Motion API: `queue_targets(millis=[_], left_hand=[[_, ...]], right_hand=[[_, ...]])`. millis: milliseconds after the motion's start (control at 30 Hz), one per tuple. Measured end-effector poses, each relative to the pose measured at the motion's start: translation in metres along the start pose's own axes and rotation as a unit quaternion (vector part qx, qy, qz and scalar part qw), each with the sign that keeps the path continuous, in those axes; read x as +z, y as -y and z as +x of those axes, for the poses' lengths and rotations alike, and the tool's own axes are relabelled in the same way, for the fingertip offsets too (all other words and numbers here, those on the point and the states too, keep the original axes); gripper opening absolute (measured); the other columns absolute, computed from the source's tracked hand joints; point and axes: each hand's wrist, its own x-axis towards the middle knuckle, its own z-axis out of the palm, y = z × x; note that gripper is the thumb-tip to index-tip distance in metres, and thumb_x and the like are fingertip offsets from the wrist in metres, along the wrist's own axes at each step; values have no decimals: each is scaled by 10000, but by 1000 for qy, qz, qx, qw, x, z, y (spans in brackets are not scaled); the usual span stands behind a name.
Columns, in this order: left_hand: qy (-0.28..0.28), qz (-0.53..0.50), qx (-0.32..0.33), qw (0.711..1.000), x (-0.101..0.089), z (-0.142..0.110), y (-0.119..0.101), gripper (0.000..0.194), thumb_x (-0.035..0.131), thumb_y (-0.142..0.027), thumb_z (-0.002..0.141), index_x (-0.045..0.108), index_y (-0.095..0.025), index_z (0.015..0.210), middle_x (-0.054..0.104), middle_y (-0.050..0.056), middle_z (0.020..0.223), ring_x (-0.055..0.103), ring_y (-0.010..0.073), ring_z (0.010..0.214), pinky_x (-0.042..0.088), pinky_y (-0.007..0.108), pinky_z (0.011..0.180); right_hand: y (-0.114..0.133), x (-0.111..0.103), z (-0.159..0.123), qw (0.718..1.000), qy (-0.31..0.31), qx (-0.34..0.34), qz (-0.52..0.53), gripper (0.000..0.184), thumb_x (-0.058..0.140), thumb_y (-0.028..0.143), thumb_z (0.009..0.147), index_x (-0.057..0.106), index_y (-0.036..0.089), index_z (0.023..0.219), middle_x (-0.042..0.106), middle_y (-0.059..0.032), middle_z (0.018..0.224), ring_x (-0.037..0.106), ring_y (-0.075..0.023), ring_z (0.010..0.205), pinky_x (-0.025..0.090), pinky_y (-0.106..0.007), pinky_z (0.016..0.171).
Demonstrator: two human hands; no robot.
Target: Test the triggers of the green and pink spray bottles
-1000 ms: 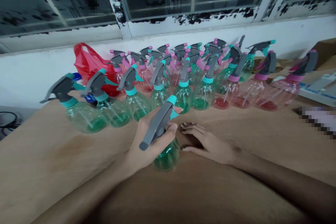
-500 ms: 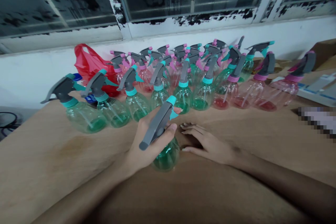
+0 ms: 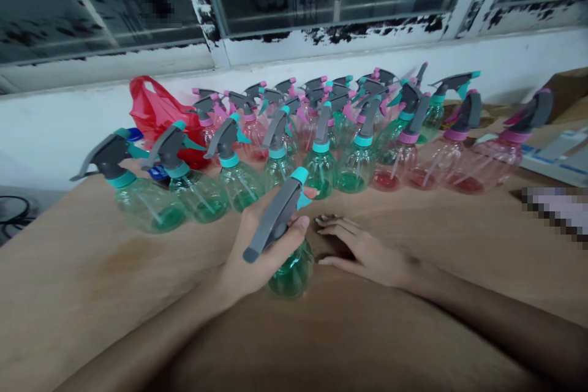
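Observation:
My left hand (image 3: 255, 254) is wrapped round the neck of a green spray bottle (image 3: 290, 272) that stands on the wooden table (image 3: 92, 282), its grey trigger head pointing back toward me. My right hand (image 3: 362, 251) lies flat on the table just right of that bottle, fingers stretched out and holding nothing. Behind them stand several green spray bottles (image 3: 239, 180) in a row on the left and pink ones (image 3: 452, 165) on the right.
More spray bottles crowd the back of the table under the window. A red plastic bag (image 3: 154, 110) sits at the back left by the white wall. A box (image 3: 558, 156) lies at the right edge.

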Motion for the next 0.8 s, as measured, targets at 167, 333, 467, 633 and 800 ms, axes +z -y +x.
queue_targets(millis=[167,333,467,633,800], left_hand=[[-2,6,10,1000,-2,-1,-2,232,509,-269,858,539,-300,1086,631,-20,832,608,166,728,488,294,690],[-1,-19,1,1000,-3,0,-4,224,528,-260,844,556,-309,1061,654,-15,942,613,169,797,497,305,776],[3,-2,13,1000,-6,1,-7,55,514,-278,832,568,-272,841,645,-5,833,621,192,769,500,321,703],[5,14,10,1000,-6,1,-5,108,494,-298,844,578,-284,911,646,-4,812,626,192,730,498,332,678],[-2,-28,-14,1000,-1,-1,-2,254,522,-280,846,540,-291,1099,650,10,984,636,175,809,500,316,771]], right_hand=[[1,0,0,1000,1,5,0,493,519,490,849,470,194,1240,526,-100,1298,423,-225,1254,351,-433,1058],[0,1,0,1000,2,5,9,501,529,491,842,468,197,1244,524,-103,1299,424,-231,1254,351,-447,1054],[0,-1,0,1000,-1,2,21,491,533,487,840,468,216,1244,527,-104,1295,431,-245,1250,362,-472,1038],[1,-1,0,1000,-7,2,13,478,537,483,839,480,216,1231,539,-98,1285,436,-241,1246,368,-456,1039],[0,0,0,1000,-3,-3,14,488,532,484,842,468,214,1243,527,-105,1296,431,-244,1251,364,-463,1040]])
